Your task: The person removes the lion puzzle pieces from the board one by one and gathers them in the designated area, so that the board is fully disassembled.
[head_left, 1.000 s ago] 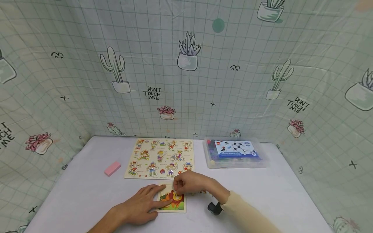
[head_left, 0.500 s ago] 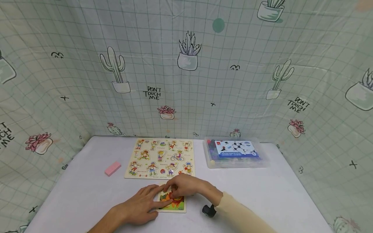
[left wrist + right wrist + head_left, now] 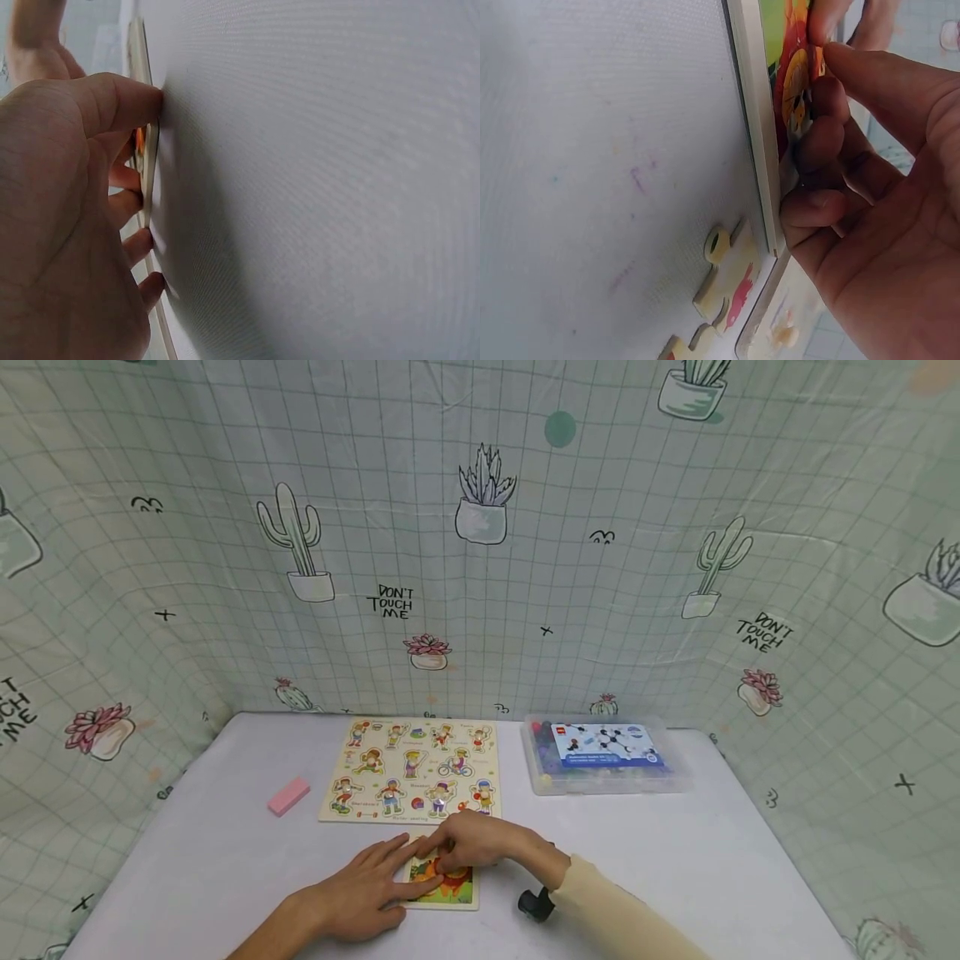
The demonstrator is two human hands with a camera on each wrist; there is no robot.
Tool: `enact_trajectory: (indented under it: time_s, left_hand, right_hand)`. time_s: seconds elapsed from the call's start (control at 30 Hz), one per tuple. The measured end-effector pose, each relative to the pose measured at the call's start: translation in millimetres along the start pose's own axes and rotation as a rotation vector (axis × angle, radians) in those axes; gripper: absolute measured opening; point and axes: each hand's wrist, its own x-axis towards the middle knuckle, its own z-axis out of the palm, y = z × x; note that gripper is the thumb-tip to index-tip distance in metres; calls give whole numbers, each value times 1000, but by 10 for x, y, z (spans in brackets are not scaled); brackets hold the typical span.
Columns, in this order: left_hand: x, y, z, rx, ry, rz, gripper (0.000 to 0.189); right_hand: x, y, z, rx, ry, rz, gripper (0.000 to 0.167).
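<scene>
A small wooden jigsaw puzzle (image 3: 450, 896) with a cartoon bear picture lies in front of the person. My left hand (image 3: 358, 892) rests at its left side, with one finger stretched across the picture and the thumb on the table at its edge. Over the puzzle's upper part is my right hand (image 3: 480, 838), its thumb and fingers curled down to the board as they pinch a puzzle piece, itself mostly hidden by them. In the right wrist view the curled fingers (image 3: 821, 142) touch the picture close to the frame. Loose jigsaw pieces (image 3: 733, 281) lie beyond the puzzle's edge.
Behind the puzzle lies a larger wooden peg board (image 3: 412, 768) with sports figures. A clear plastic case (image 3: 607, 756) of coloured parts stands at the back right. A pink block (image 3: 288, 797) is at the left. A patterned cloth (image 3: 480, 568) hangs behind the table.
My right hand has moved left and down from the puzzle's upper right onto the board, its fingers now close to the left hand's. The left hand has stayed in place.
</scene>
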Motion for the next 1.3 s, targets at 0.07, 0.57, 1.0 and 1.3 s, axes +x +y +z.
enact_trajectory:
  time_s: [0.07, 0.57, 1.0, 1.3]
  left_hand:
    - [-4, 0, 1, 5, 5, 7, 52]
    - [-3, 8, 0, 9, -9, -12, 52]
    - [-2, 21, -13, 16, -12, -13, 52]
    - [3, 12, -8, 19, -11, -5, 53]
  right_hand:
    - [1, -1, 4, 10, 4, 1, 30]
    - [14, -17, 43, 72, 50, -12, 25]
    - [10, 4, 34, 129, 72, -17, 25]
    - [21, 10, 34, 109, 86, -25, 23]
